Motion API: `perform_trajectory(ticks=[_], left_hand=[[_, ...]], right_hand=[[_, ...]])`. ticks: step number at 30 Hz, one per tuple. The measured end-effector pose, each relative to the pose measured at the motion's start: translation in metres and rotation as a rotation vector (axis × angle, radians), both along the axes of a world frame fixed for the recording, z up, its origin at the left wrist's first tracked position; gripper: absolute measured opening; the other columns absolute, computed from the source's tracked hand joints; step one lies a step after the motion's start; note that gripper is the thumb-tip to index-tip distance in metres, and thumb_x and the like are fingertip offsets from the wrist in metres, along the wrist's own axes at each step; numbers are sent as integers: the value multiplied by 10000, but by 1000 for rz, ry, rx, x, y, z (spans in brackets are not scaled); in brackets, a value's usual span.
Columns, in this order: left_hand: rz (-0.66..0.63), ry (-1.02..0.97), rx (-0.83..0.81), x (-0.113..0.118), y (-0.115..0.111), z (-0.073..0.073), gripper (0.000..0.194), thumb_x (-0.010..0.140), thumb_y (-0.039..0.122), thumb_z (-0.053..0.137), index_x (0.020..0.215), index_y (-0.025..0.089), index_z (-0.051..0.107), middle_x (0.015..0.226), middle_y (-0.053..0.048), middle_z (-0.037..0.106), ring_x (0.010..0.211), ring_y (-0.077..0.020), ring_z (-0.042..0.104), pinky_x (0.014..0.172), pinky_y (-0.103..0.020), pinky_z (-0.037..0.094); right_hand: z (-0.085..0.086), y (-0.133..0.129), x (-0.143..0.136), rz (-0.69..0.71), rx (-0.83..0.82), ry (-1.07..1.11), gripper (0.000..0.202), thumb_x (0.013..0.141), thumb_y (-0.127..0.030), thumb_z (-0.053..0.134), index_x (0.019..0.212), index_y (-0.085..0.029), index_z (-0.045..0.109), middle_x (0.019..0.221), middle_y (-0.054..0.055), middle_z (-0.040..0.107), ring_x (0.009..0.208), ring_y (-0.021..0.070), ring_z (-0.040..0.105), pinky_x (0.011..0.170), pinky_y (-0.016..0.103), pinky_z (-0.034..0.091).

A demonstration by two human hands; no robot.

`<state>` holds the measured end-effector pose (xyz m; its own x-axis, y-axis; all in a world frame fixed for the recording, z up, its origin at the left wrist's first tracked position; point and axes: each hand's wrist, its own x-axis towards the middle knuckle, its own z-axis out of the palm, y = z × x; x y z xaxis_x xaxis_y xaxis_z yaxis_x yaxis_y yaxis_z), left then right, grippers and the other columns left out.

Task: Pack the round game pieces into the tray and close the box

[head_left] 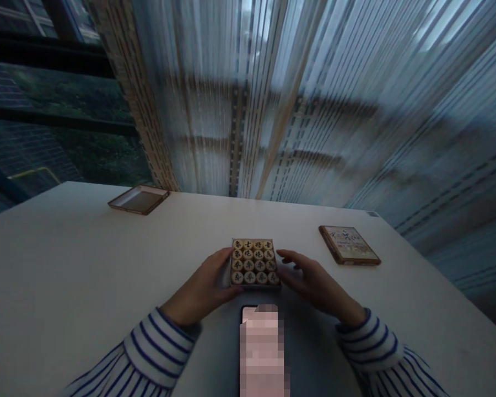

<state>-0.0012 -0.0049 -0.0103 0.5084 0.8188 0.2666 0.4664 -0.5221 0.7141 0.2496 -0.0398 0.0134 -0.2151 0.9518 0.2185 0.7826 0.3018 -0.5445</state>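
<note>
A shallow box (255, 286) sits on the white table in front of me, filled with round xiangqi pieces (254, 262) in rows, black characters facing up. My left hand (206, 284) grips the box along its left side, thumb at the near left corner and fingers on the left edge. On the other side is my right hand (310, 275), its fingers apart and curved toward the box's right edge. Its thumb side is close to the near right corner; whether it touches the box I cannot tell.
A phone (248, 315), mostly pixelated, lies just below the box. An open tray-like lid (139, 199) is at the table's far left. To the right lies a flat box with a printed cover (350, 244). String curtains (248, 99) and a window stand behind the table (86, 275).
</note>
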Motion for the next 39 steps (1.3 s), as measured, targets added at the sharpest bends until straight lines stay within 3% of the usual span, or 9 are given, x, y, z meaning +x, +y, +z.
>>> perform_trajectory(ticks=[4, 12, 21, 27, 33, 39], left_hand=[[28, 94, 107, -2, -2, 2, 714, 659, 280, 683, 1297, 257, 363, 1282, -107, 510, 1174, -281, 476, 972, -517, 373], [48, 152, 68, -2, -4, 5, 643, 708, 302, 643, 1290, 237, 376, 1273, -98, 525, 1161, -261, 488, 965, -473, 392], [67, 143, 100, -5, -3, 0, 632, 714, 321, 637, 1288, 250, 383, 1263, -97, 534, 1145, -261, 502, 948, -480, 404], [75, 126, 117, -4, -5, 5, 610, 706, 349, 649, 1263, 251, 418, 1231, -91, 560, 1111, -258, 530, 923, -462, 431], [172, 142, 59, -3, -5, 5, 514, 750, 400, 596, 1213, 216, 465, 1201, -89, 583, 1086, -241, 549, 914, -430, 445], [180, 110, 11, -2, -5, 7, 492, 747, 382, 598, 1194, 211, 486, 1188, -82, 596, 1080, -232, 556, 919, -425, 445]], right_hand=[[-7, -12, -2, 48, -2, -14, 483, 784, -302, 572, 1236, -174, 459, 1097, 123, 621, 982, 224, 586, 812, 402, 497], [-19, -14, -4, 48, 27, -45, 489, 766, -257, 583, 1231, -187, 450, 1140, 120, 600, 1027, 236, 559, 862, 433, 464], [-20, -17, -7, 28, 73, -46, 482, 756, -220, 577, 1219, -214, 446, 1134, 103, 602, 1022, 239, 562, 844, 442, 468], [-22, -18, -7, 37, 129, -73, 470, 756, -239, 580, 1207, -222, 449, 1133, 105, 605, 1018, 247, 570, 833, 451, 476], [-23, -18, -6, 36, 118, -89, 455, 780, -280, 579, 1208, -202, 446, 1150, 114, 594, 1043, 243, 554, 861, 452, 466], [-22, -18, -7, 41, 108, -106, 451, 787, -288, 580, 1204, -191, 438, 1154, 124, 589, 1042, 250, 553, 853, 460, 469]])
